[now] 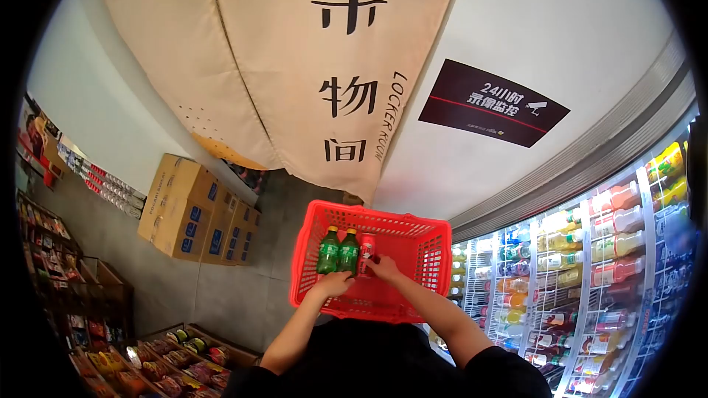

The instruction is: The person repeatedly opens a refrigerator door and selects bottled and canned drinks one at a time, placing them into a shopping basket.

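Inside a red basket (383, 220), two green bottles (347, 250) are resting side by side; the left hand (336, 283) is lying at their lower ends, its bent fingers' grip unclear. Beside them, a red can (366, 245) is meeting the right hand's (384, 268) half-curled fingers, hold uncertain.

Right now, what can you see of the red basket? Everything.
The red basket looks like plastic: roughly rectangular, open side up, with slotted walls and a thick rim. It is in front of the wearer, whose dark clothing hides part of the near side. Inside, toward its left, are two green bottles and a red can, side by side. The left hand reaches in by the bottles, the right hand by the can. What supports it is hidden.
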{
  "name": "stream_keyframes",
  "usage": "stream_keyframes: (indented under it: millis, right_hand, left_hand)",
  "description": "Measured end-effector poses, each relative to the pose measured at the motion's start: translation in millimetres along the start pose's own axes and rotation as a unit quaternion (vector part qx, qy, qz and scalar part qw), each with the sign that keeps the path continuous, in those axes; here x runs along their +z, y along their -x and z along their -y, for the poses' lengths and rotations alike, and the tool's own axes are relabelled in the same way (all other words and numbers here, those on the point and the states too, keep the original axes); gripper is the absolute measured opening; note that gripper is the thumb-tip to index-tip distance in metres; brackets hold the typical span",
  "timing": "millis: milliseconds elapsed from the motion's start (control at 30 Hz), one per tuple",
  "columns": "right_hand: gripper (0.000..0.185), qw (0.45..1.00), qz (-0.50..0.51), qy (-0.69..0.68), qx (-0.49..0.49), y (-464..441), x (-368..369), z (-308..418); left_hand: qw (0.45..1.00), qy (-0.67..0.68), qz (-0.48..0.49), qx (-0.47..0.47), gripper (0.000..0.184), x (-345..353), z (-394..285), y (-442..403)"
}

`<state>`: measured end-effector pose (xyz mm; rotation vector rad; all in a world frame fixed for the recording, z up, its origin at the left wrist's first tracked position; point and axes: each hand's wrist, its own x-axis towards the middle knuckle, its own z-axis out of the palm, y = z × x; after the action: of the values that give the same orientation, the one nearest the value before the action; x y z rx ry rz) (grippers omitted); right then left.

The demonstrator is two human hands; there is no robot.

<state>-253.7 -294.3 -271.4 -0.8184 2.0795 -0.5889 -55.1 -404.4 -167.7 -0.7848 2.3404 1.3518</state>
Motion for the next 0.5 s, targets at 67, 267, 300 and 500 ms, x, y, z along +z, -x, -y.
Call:
stream_keyframes:
  millis: [67,267,300,500]
  right_hand:
    - [0.071,1.000,-0.013,0.021,-0.006,2,0,0]
    - [0.070,0.989,-0.145,-0.010,0.018,13,-19,-5]
    - [0.065,0.986,-0.137,-0.090,0.026,23,-28,-4]
    - [0.047,0.950,-0.121,-0.283,0.049,113,-65,35]
  left_hand:
    - [1.000,-0.023,0.008,-0.007,0.048,-8,0,8]
    - [0.992,-0.112,0.048,0.023,0.044,-6,29,4]
    - [0.988,-0.123,0.094,-0.003,0.045,-5,35,-3]
    - [0.963,-0.193,0.189,-0.012,0.048,-3,45,-14]
